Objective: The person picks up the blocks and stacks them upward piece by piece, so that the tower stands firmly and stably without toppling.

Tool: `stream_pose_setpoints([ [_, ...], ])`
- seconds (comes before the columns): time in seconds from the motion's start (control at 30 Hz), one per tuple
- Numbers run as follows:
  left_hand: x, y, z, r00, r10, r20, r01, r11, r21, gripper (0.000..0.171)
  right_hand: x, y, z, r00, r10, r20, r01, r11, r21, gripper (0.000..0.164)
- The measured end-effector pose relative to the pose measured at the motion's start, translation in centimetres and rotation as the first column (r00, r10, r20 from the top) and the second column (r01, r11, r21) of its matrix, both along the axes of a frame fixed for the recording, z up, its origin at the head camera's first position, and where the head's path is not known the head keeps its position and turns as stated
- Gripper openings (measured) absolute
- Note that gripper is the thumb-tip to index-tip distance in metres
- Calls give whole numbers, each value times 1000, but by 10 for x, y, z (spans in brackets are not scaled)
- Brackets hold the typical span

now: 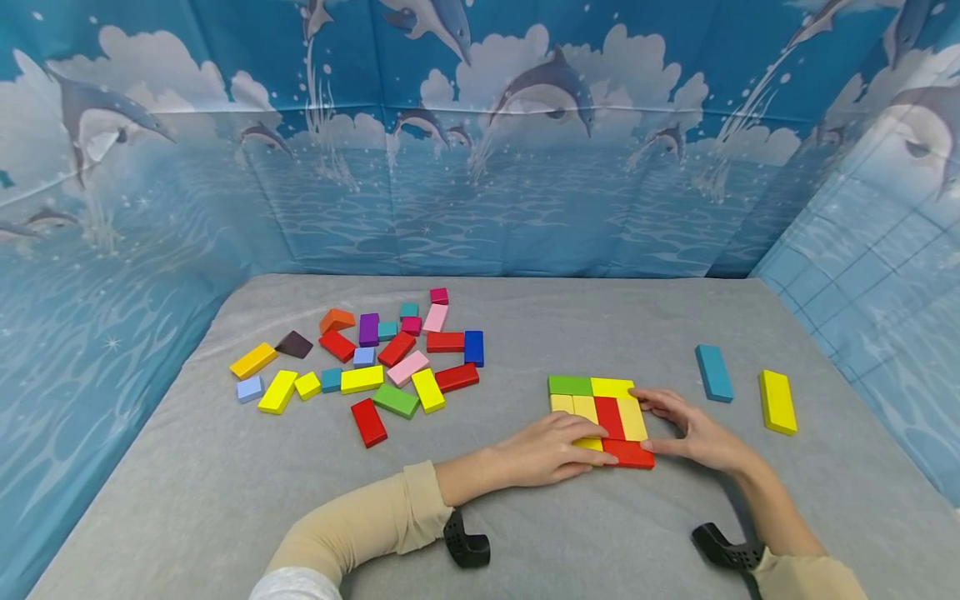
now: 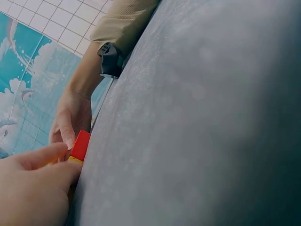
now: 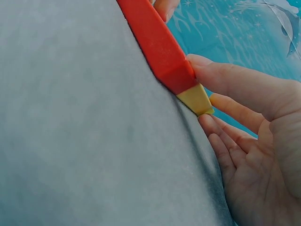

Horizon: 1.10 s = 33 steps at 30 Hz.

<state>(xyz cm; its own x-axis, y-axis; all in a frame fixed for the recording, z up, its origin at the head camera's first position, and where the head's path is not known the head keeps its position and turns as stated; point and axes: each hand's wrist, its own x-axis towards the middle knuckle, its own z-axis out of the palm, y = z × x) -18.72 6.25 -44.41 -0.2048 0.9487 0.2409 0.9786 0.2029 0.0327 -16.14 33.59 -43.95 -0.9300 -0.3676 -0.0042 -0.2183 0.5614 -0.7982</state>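
Observation:
A flat rectangle of wooden blocks lies right of centre in the head view, with a green block (image 1: 568,385), a yellow block (image 1: 612,387), pale yellow blocks and two red ones. My left hand (image 1: 547,452) rests over its front left part, fingers extended and partly covering a yellow block. Its fingertips touch the front red block (image 1: 633,456). My right hand (image 1: 697,429) is spread at the right side. In the right wrist view the thumb touches the red block's (image 3: 162,47) end, and other fingertips are by the pale yellow block (image 3: 195,99).
Many loose coloured blocks lie scattered to the left, among them a red block (image 1: 369,422), a green block (image 1: 396,401) and a dark triangular block (image 1: 294,344). A blue block (image 1: 714,372) and a yellow block (image 1: 777,402) lie at the right. A dolphin-print curtain (image 1: 480,192) surrounds the grey table (image 1: 225,500).

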Motion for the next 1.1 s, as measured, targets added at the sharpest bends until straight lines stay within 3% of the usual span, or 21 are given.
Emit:
stream_pose_setpoints([
  [0.13, -7, -6, 3, 990, -3, 141, -7, 997, 76, 41, -1, 0, -1, 1000, 2, -8, -2, 1000, 11, 66],
  [0.23, -19, -20, 10, 963, 51, 266, -91, 986, 141, 43, -1, 0, -1, 1000, -2, -11, 2, 1000, 21, 67],
  [0.3, -30, -35, 15, 945, 108, 310, -169, 969, 178, 43, -1, 0, -2, 1000, -4, -11, 4, 1000, 23, 68],
  [0.53, -65, -99, 18, 869, 340, 359, -436, 869, 233, 42, -1, 0, -1, 1000, -3, -14, 3, 1000, 18, 68],
  [0.67, -70, -125, 14, 815, 450, 365, -536, 824, 182, 43, -1, -1, -1, 1000, -8, -10, 8, 1000, 27, 68],
  [0.73, -69, -132, 12, 802, 475, 363, -557, 814, 164, 43, -1, -1, -1, 1000, -10, -9, 11, 999, 31, 68],
  [0.83, -67, -137, 10, 802, 465, 376, -551, 818, 165, 42, 0, -2, 0, 1000, -13, -12, 14, 999, 31, 68],
  [0.93, -65, -137, 9, 802, 421, 423, -523, 838, 156, 43, 0, -2, 1, 1000, -15, -12, 15, 999, 32, 68],
  [1.1, -64, -138, 12, 768, 359, 530, -468, 880, 81, 55, 0, -2, 0, 1000, -22, 3, 21, 999, 33, 68],
])
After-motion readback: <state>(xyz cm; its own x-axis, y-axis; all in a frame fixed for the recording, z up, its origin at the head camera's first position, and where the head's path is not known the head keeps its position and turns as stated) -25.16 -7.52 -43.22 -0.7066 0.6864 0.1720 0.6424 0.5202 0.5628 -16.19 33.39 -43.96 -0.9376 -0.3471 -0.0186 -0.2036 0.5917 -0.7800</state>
